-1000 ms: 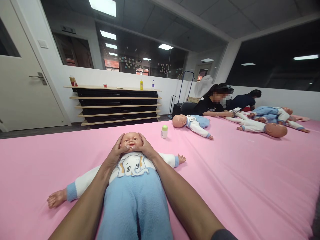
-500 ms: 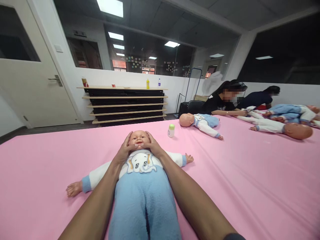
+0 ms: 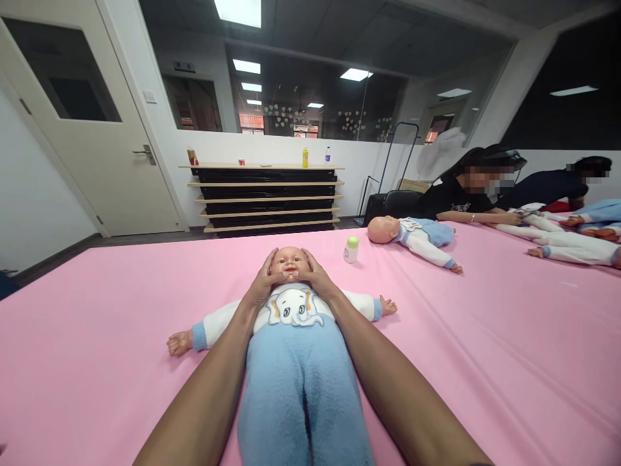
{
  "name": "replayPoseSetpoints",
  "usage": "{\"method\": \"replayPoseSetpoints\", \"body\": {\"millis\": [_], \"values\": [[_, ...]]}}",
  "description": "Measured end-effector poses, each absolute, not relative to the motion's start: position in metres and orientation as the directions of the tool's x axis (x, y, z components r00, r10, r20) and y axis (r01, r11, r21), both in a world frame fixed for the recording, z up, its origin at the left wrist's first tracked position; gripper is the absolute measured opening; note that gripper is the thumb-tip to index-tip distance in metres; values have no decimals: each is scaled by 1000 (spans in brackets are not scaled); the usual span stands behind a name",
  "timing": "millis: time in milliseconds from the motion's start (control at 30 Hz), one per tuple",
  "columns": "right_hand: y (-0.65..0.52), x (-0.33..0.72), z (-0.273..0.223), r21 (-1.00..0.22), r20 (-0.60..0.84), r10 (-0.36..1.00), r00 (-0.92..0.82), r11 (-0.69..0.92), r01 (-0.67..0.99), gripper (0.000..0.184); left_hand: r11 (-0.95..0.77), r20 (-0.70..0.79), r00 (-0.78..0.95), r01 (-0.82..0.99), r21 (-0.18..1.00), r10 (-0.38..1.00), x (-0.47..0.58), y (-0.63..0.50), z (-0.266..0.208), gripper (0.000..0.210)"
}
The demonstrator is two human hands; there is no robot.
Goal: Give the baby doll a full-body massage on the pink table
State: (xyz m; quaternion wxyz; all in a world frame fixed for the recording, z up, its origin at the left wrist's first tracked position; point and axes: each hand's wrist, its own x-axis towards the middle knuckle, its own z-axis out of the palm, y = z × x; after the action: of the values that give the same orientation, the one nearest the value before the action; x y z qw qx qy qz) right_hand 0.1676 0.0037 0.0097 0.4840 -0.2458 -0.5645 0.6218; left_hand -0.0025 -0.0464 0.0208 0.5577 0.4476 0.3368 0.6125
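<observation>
A baby doll (image 3: pixel 295 336) lies on its back on the pink mat (image 3: pixel 97 323), in a blue fleece suit with a white elephant print and white sleeves, arms spread out. My left hand (image 3: pixel 263 285) cups the left side of the doll's head (image 3: pixel 290 261). On the other side my right hand (image 3: pixel 315 277) cups the head, thumbs near the chin. Both forearms run along the doll's body.
A small white bottle with a green cap (image 3: pixel 350 250) stands behind the doll. A second doll (image 3: pixel 412 234) lies further right. Two people (image 3: pixel 466 191) lean over more dolls (image 3: pixel 567 243) at the far right. Stacked black shelving (image 3: pixel 266 197) and a white door (image 3: pixel 92 129) stand behind.
The view has shifted left, so the doll and hands sit further right in frame. My hands stay cupped on the doll's head.
</observation>
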Motion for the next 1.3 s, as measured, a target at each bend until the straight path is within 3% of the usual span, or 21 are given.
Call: {"method": "replayPoseSetpoints", "body": {"millis": [333,700,933,1300], "values": [[8,166,7,-938,226,878,-423,80,-336,102,-182,208,19,-409,894,978,-2,-43,16,96],[-4,173,23,-969,216,878,-427,138,-206,105,-210,231,0,-416,885,973,-1,-40,14,99],[0,175,17,-973,211,877,-432,148,-175,99,-257,267,-14,-326,910,964,-2,-42,13,111],[3,173,17,-971,219,887,-407,157,-180,101,-278,290,-2,-293,915,957,-3,-39,15,103]]}}
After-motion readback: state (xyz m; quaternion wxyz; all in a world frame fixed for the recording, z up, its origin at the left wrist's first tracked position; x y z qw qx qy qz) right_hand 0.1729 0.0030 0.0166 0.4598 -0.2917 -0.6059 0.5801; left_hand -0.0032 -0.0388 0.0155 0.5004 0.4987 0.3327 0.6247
